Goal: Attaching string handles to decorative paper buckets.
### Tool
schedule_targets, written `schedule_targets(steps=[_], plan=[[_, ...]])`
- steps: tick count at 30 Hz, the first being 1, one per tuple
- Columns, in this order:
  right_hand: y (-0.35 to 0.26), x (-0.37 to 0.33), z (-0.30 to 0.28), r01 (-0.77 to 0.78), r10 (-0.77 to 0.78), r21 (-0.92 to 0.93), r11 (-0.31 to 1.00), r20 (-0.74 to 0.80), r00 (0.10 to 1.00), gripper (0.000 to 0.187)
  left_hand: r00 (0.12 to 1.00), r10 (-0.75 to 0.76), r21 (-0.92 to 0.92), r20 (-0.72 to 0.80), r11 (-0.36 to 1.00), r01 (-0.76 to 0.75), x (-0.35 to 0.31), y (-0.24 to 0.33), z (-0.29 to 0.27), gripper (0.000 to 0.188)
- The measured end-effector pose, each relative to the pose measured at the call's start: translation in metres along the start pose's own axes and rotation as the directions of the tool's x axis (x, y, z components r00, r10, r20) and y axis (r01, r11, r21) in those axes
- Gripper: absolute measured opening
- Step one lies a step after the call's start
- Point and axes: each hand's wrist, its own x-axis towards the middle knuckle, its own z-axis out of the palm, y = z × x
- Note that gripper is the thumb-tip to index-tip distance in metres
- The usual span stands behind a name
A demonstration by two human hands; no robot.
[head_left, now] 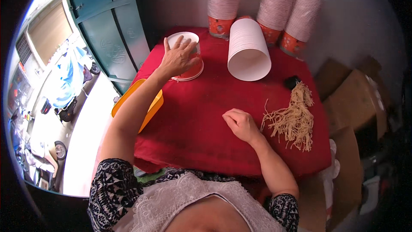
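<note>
Hands: left (178, 58) spread on lidded cup (186, 60), right (240, 124) fisted empty beside noodles (294, 118).

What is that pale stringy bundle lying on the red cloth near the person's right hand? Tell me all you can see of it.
The bundle of noodles looks like thin, pale yellow strands, seemingly dry. They gather tight at the far end beside a small black object and fan out loosely toward the person, a few strays curling off. It lies flat on the red tablecloth, just right of the right hand, which rests loosely closed close beside it, not clearly touching.
</note>
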Motion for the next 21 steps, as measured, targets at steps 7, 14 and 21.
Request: schedule_targets(steps=[7,14,21], plan=[[0.023,0.03,-0.046,-0.093,0.047,-0.128,0.987,-0.319,0.946,0.008,0.946,0.013,-0.419,-0.324,0.894,-0.156,-0.013,0.054,0.01,0.017],[0.095,0.078,-0.082,-0.287,0.105,-0.243,0.927,-0.565,0.819,0.017,0.934,-0.354,-0.77,-0.055,0.61,0.186,0.012,0.099,0.072,0.022],[0.126,0.096,-0.077,-0.333,0.041,-0.297,0.895,-0.687,0.725,0.018,0.855,-0.513,-0.805,-0.073,0.537,0.253,0.031,0.129,0.093,0.023]])
